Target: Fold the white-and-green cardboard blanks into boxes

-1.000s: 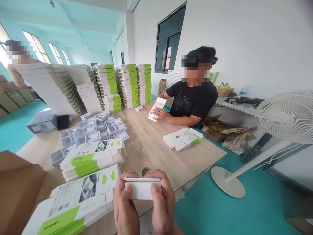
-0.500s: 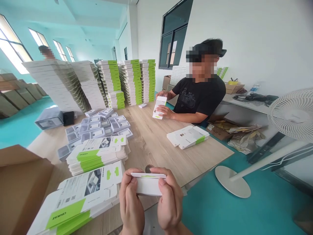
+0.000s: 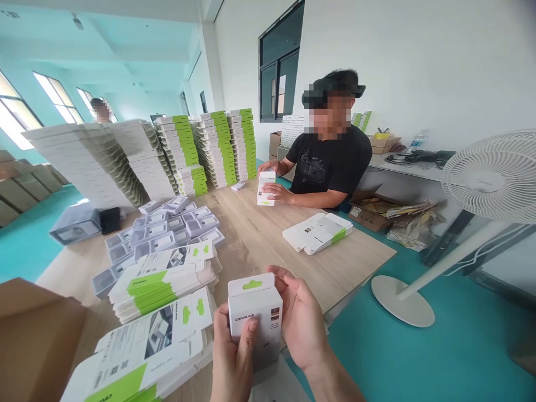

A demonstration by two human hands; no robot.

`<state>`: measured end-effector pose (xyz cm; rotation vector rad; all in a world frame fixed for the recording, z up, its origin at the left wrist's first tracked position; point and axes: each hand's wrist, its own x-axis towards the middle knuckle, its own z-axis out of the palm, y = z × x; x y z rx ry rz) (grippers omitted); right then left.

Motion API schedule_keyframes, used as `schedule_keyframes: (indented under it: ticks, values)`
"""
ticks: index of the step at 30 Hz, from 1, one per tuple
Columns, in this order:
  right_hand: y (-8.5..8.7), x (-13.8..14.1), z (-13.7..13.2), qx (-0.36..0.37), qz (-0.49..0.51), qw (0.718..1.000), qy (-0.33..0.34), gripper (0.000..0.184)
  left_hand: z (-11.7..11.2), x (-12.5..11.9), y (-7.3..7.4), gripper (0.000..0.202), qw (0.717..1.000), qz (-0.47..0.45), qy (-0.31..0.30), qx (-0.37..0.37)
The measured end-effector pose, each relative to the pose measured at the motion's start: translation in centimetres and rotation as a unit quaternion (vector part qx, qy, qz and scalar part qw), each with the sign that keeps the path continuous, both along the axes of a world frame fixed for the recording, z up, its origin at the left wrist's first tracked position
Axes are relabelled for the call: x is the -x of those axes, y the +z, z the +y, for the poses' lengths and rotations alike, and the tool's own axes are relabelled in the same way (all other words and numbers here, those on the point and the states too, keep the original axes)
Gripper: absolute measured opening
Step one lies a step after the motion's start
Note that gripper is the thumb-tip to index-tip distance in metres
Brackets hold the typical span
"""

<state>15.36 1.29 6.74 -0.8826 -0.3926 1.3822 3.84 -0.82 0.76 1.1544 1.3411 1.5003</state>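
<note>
A white packaging box (image 3: 258, 324), folded up, stands upright at the front edge of the table with its hang tab at the top. On its front are the word CEUKAZ and small dark pictures. My left hand (image 3: 233, 354) grips it from the left, thumb across the front and fingers behind. Beside the right edge, my right hand (image 3: 304, 321) is open, palm toward the box and fingertips near its top right corner; whether they touch it I cannot tell. Flat unfolded boxes (image 3: 146, 349) lie in a stack to the left, with a second stack (image 3: 163, 273) behind.
Plastic trays (image 3: 163, 229) with white items are heaped at the left, before tall stacks of finished boxes (image 3: 182, 145). A brown carton (image 3: 37, 340) stands at the near left. Across the table, a co-worker (image 3: 324, 162) holds a box. A white fan (image 3: 489, 178) stands right.
The box has tilted upright, so its printed front now shows. My right hand has loosened and moved to its right side; the left keeps its grip. The view has shifted slightly right.
</note>
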Motion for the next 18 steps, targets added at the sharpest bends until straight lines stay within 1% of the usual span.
schedule_keyframes:
  ticks: [1, 3, 5, 6, 7, 9, 12, 15, 17, 18]
  values:
    - [-0.2, 0.2, -0.1, 0.002, 0.000, 1.000, 0.012, 0.039, 0.1, 0.1, -0.1, 0.058, 1.000, 0.001, 0.002, 0.002]
    - [-0.8, 0.5, -0.3, 0.010, -0.041, 0.998, 0.039, 0.041, 0.1, 0.0, -0.3, 0.057, 1.000, 0.005, 0.012, 0.000]
    - [-1.3, 0.7, -0.5, -0.005, -0.102, 0.994, 0.042, 0.036, -0.1, -0.1, -0.5, 0.053, 1.000, 0.005, 0.023, -0.007]
    - [-1.5, 0.7, -0.4, -0.009, -0.115, 0.992, 0.043, 0.032, -0.2, -0.2, -0.5, 0.053, 1.000, -0.002, 0.027, -0.013]
    - [-1.5, 0.6, -0.2, -0.008, -0.112, 0.993, 0.046, 0.030, -0.3, -0.2, -0.5, 0.054, 0.999, -0.011, 0.031, -0.020]
    - [-1.4, 0.2, 0.3, 0.008, -0.072, 0.995, 0.066, 0.029, -0.3, -0.1, -0.3, 0.060, 0.998, -0.019, 0.047, -0.034]
    - [-1.7, -0.3, 0.7, 0.019, -0.006, 0.996, 0.092, 0.033, 0.0, 0.4, 0.1, 0.060, 0.996, 0.012, 0.074, -0.056]
    - [-3.2, 0.1, -0.2, -0.011, -0.008, 0.995, 0.097, 0.041, 0.4, 0.9, 0.6, 0.054, 0.990, 0.047, 0.114, -0.074]
    - [-5.0, 0.7, -1.4, -0.039, -0.065, 0.993, 0.085, 0.050, 0.6, 1.2, 0.8, 0.054, 0.985, 0.054, 0.150, -0.063]
    - [-5.9, 1.0, -2.0, -0.054, -0.107, 0.990, 0.080, 0.051, 0.8, 1.3, 0.9, 0.055, 0.984, 0.052, 0.160, -0.051]
